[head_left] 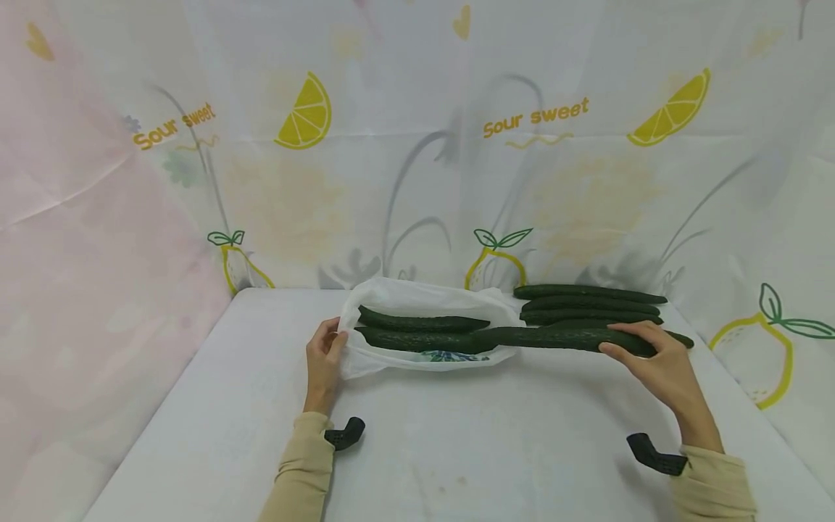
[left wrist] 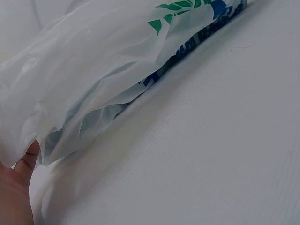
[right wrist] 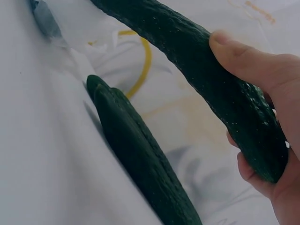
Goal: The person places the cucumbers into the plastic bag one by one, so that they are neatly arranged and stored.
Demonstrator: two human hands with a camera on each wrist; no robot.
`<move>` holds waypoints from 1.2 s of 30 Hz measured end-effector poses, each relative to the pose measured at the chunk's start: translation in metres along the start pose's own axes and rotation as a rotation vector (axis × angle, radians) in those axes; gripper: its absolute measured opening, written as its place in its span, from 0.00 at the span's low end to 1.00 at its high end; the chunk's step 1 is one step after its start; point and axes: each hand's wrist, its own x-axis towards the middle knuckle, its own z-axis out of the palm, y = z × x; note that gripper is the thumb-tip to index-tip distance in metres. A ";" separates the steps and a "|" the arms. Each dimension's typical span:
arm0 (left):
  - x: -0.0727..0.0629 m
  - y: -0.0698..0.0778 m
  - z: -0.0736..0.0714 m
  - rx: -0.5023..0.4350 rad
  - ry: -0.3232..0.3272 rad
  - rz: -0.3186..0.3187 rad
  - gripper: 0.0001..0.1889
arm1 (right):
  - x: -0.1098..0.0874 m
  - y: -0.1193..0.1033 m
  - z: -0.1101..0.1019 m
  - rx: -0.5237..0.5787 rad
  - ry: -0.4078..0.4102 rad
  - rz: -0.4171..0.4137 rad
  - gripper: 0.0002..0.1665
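Note:
A white plastic bag (head_left: 365,361) with green and blue print lies on its side, its mouth spread upward. Two dark green cucumbers rest in it, a rear cucumber (head_left: 417,320) and a front cucumber (head_left: 411,340). My left hand (head_left: 325,355) pinches the bag's left edge between thumb and fingers; the left wrist view shows the bag's outer side (left wrist: 93,70). With my right hand (head_left: 659,362) I grip another cucumber (head_left: 554,337) near its right end, thumb along the near side. Its left end overlaps the front cucumber over the bag's right opening.
Several more cucumbers (head_left: 590,293) lie side by side at the back right of the white table (head_left: 457,442), partly hidden behind the held one. A printed curtain (head_left: 404,167) hangs right behind the table. Black wrist mounts (head_left: 346,433) stick out from both sleeves.

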 end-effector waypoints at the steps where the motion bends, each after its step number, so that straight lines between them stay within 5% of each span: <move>1: 0.000 0.000 0.000 -0.001 0.001 0.000 0.13 | 0.000 -0.001 0.002 0.004 0.011 -0.013 0.26; 13: 0.002 0.000 0.004 -0.020 -0.029 -0.001 0.13 | 0.001 -0.011 0.019 -0.003 0.118 -0.090 0.22; 36: 0.002 -0.001 0.000 -0.026 -0.023 -0.024 0.13 | 0.010 -0.036 0.062 0.043 0.143 -0.145 0.23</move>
